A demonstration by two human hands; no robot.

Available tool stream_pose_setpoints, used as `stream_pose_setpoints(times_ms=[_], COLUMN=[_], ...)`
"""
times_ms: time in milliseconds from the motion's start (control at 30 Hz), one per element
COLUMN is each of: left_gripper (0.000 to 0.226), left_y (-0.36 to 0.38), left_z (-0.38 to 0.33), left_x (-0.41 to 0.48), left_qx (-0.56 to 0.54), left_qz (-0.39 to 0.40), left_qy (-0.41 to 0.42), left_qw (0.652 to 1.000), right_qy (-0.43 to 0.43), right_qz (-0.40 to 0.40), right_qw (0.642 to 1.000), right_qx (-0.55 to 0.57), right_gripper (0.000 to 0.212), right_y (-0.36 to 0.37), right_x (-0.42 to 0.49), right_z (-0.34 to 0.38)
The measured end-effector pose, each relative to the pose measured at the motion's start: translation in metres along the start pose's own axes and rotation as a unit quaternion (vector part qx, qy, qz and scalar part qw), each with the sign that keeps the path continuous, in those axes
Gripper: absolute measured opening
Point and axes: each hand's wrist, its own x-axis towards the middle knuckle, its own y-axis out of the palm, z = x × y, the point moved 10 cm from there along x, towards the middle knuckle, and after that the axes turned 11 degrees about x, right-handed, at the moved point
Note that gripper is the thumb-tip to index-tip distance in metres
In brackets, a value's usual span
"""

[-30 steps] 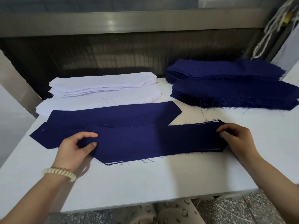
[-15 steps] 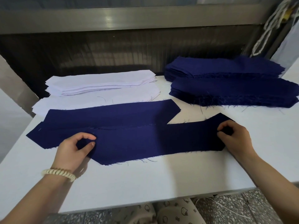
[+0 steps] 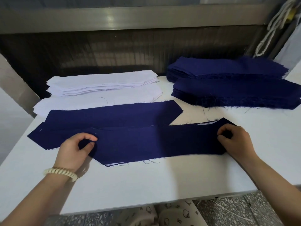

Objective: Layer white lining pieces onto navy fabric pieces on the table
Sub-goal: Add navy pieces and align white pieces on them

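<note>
Two grips pinch one navy piece [image 3: 154, 144] on bench [image 3: 146, 185]: left grip [image 3: 76, 149] near left end, right grip [image 3: 236, 141] at right end; white lining [image 3: 203, 123] edge peeks beneath.

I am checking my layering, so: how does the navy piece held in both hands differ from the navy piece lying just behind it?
The front navy piece is pinched at its ends by the left hand and the right hand; the rear navy piece lies untouched. A white edge peeks from under the front piece; none shows under the rear one. Both are long navy strips with slanted ends.
</note>
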Motion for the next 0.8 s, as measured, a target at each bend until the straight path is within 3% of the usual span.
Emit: stream_pose_setpoints(times_ms=[433,600,700,800], left_gripper=[0.031,0.023,0.050,0.067], left_y=[-0.006,-0.008,-0.008,-0.017], left_z=[0.001,0.001,0.010,0.004], left_x=[-0.007,-0.006,-0.006,-0.020], left_qx=[0.028,0.070,0.190,0.234], left_qz=[-0.006,-0.011,0.007,-0.039], left_qy=[-0.011,-0.027,-0.080,-0.124], left_qw=[1.000,0.997,0.978,0.963], right_qy=[0.005,0.036,0.064,0.066], right_qz=[-0.002,-0.035,-0.032,-0.026], right_qw=[1.000,0.990,0.978,0.971], right_qx=[-0.013,-0.135,-0.197,-0.227], right_gripper=[0.021,0.048,0.055,0.057], right_y=[0.000,-0.004,-0.003,-0.001], right_x=[-0.001,-0.003,-0.005,-0.006], right_z=[-0.003,-0.008,-0.009,-0.009])
